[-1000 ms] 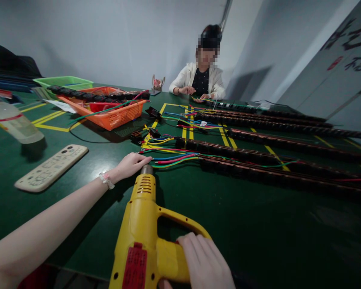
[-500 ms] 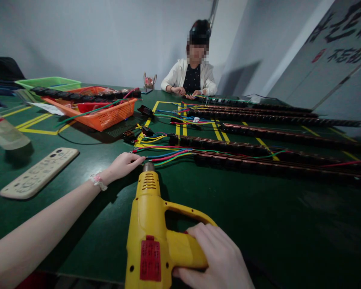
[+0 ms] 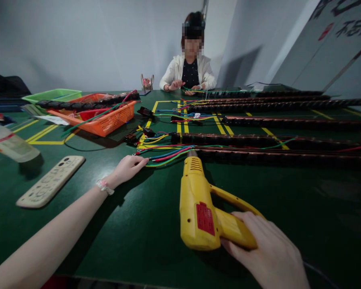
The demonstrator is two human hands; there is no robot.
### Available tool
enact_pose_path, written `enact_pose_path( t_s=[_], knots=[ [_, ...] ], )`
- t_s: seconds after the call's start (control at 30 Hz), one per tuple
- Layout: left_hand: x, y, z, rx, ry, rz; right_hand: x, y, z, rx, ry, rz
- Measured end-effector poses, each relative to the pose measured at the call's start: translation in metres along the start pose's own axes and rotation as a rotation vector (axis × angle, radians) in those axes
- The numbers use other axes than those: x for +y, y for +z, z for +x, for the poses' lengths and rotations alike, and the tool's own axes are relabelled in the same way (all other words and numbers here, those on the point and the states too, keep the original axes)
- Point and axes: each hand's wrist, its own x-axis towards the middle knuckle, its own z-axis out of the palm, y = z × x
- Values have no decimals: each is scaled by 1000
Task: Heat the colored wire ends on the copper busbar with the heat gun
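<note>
My right hand (image 3: 264, 245) is wrapped round the handle of a yellow heat gun (image 3: 198, 200). The gun's metal nozzle (image 3: 192, 153) points away from me, at the spot where several coloured wires (image 3: 173, 155) meet a long dark strip (image 3: 258, 156). Pinched between the thumb and fingers of my left hand (image 3: 132, 166) are the near ends of those wires, which are red, blue, green and yellow. My fingers cover the exact ends. The strip lies across the green table, running off to the right.
More dark strips (image 3: 228, 139) with wires lie behind. An orange basket (image 3: 114, 120), a green basket (image 3: 52, 96), a phone in a cream case (image 3: 51, 181) and a bottle (image 3: 12, 144) stand to the left. A person (image 3: 188, 72) sits opposite, handling wires.
The heat gun has moved right in my right hand, its nozzle going from beside my left fingers to the strip end of the wires. My left hand keeps its pinch.
</note>
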Motion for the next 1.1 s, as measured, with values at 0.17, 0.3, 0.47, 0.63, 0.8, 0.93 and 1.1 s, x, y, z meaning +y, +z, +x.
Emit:
enact_pose_path(
  t_s=[0.17,0.3,0.47,0.63,0.8,0.93,1.1],
  knots=[
    [0,-1,0,4,16,-10,-2,4,-4,128,-119,-99],
    [-1,-1,0,17,53,-7,-8,3,-8,131,-117,-115],
    [2,-2,0,10,25,-12,-24,0,-11,157,-169,-51],
    [3,-1,1,-3,18,-3,-48,11,-15,162,-174,74],
    [0,0,1,5,4,8,-70,16,-15,172,-208,152],
    [-2,1,1,6,14,-3,-85,15,-8,194,-229,204],
    [-4,1,1,45,2,-71,-96,20,-4,230,-246,268]
  ],
)
